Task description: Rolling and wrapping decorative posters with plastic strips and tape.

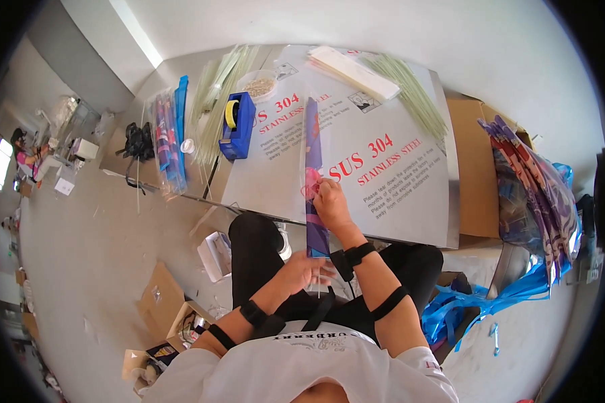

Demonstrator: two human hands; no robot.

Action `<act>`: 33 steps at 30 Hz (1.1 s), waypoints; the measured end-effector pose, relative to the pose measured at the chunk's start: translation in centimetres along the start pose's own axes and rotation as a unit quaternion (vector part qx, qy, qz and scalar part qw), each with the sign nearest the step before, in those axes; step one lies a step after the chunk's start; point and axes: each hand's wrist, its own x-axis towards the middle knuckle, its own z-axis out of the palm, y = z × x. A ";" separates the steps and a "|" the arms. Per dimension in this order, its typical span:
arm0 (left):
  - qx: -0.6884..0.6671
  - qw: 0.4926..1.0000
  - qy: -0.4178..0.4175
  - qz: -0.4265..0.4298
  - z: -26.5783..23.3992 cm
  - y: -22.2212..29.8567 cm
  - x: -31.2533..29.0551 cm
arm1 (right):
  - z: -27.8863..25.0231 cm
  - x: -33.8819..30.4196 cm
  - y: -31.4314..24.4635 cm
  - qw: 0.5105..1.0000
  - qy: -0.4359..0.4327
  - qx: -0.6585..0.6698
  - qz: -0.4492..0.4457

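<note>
A long, narrow folded purple printed sheet (314, 151) with a pink patch lies lengthwise over the worktable, its near end sticking out past the front edge above my lap. My right hand (333, 205) is closed on its right edge, around the middle. Below the near end is my left hand (304, 272), slightly blurred, with fingers apart and nothing visible in them. Whether those fingers touch the sheet is hard to make out.
The table (410, 225) has a printed film cover. On it are a blue tape dispenser (238, 127), a bowl of small pieces (259, 85), pale green rods (410, 94), white strips (356, 72) and bagged purple-blue sheets (168, 144). More folded sheets (528, 195) overhang a cardboard box (474, 168) at right.
</note>
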 end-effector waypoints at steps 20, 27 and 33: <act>0.274 0.954 0.043 0.111 1.8 2.2 3.2 | -7.4 -0.1 -8.0 0.945 -0.083 -0.204 -0.241; 0.198 0.968 0.082 0.132 0.8 2.8 7.8 | -5.8 -0.7 -3.8 0.942 -0.123 -0.253 -0.186; 0.225 0.958 0.025 0.174 -1.4 -0.5 9.6 | -3.2 -2.6 0.0 0.951 -0.175 -0.227 -0.119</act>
